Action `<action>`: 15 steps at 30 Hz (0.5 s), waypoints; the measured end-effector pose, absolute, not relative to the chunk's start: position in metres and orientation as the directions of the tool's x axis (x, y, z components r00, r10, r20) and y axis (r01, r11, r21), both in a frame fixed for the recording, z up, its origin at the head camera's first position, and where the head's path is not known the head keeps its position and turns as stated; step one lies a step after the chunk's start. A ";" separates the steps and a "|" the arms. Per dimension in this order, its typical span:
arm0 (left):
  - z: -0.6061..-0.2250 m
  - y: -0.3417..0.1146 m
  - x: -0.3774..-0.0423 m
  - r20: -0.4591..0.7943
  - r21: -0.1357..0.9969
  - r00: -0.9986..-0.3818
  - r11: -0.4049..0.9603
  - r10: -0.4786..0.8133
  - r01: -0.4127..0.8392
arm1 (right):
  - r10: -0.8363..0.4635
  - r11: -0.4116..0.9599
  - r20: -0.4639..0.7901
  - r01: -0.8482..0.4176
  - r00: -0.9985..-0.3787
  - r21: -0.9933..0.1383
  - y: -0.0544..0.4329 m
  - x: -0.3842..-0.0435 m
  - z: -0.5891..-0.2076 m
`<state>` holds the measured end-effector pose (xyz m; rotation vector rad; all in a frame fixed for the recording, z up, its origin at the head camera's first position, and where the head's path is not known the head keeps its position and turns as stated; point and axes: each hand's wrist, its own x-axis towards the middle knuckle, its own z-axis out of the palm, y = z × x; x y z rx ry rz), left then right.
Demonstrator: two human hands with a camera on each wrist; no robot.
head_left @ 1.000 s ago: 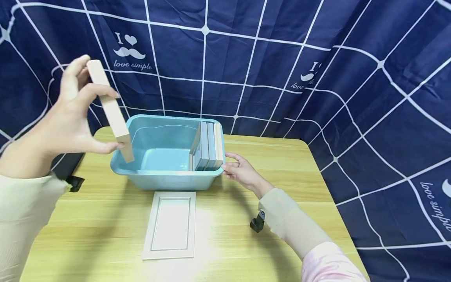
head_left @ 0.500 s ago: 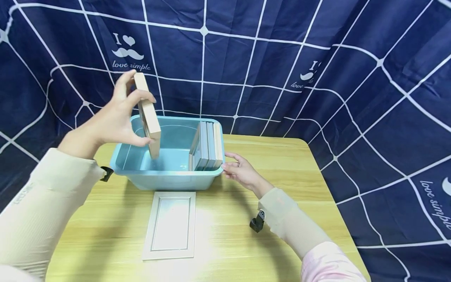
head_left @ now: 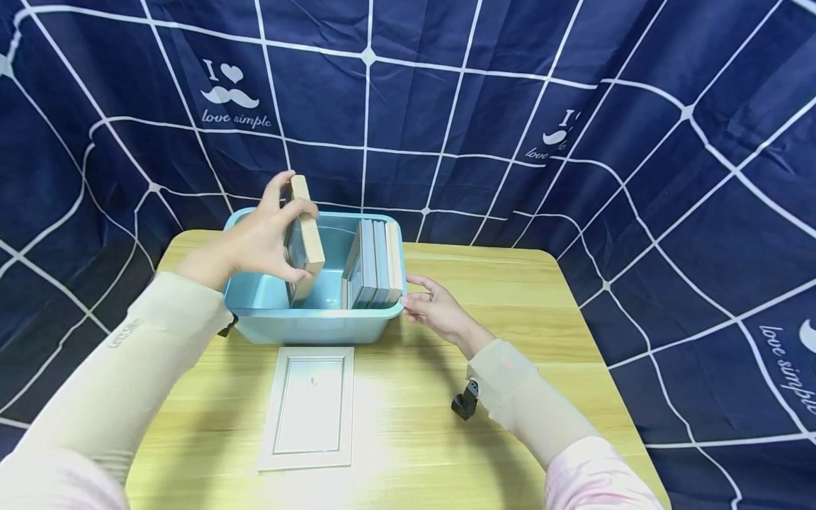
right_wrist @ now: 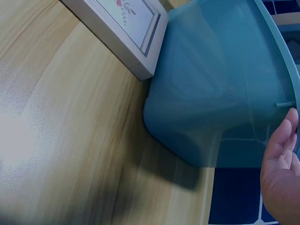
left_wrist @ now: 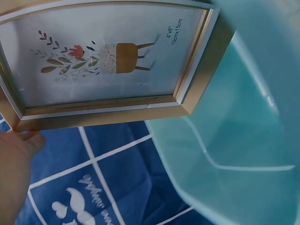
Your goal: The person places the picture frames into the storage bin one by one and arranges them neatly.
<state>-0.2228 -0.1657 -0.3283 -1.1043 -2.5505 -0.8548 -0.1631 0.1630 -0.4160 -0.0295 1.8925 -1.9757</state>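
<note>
Holding a wooden frame (head_left: 312, 241), the left hand (head_left: 261, 237) spans it (right hand (head_left: 441, 312) touching tub (head_left: 306, 327)).

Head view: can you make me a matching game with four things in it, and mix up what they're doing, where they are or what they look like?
Things
1. Left hand
2. Right hand
3. White frame
4. Curtain

Clues
A. Dark blue with white lines
B. At the right end of the light blue tub
C. Lying on the table
D. Holding a wood-coloured frame

Right pairs: 1-D, 2-B, 3-C, 4-A
</note>
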 end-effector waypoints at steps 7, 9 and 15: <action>-0.347 -0.152 -0.227 0.337 0.464 -0.701 0.537 0.629 0.705 | -0.293 0.004 -0.261 0.272 -0.920 -0.962 0.163 -0.163 -0.415; -0.352 -0.149 -0.227 0.316 0.472 -0.702 0.536 0.639 0.700 | -0.295 0.003 -0.261 0.272 -0.919 -0.962 0.163 -0.163 -0.416; -0.364 -0.139 -0.226 0.248 0.493 -0.719 0.554 0.649 0.671 | -0.297 -0.001 -0.260 0.272 -0.919 -0.962 0.164 -0.164 -0.418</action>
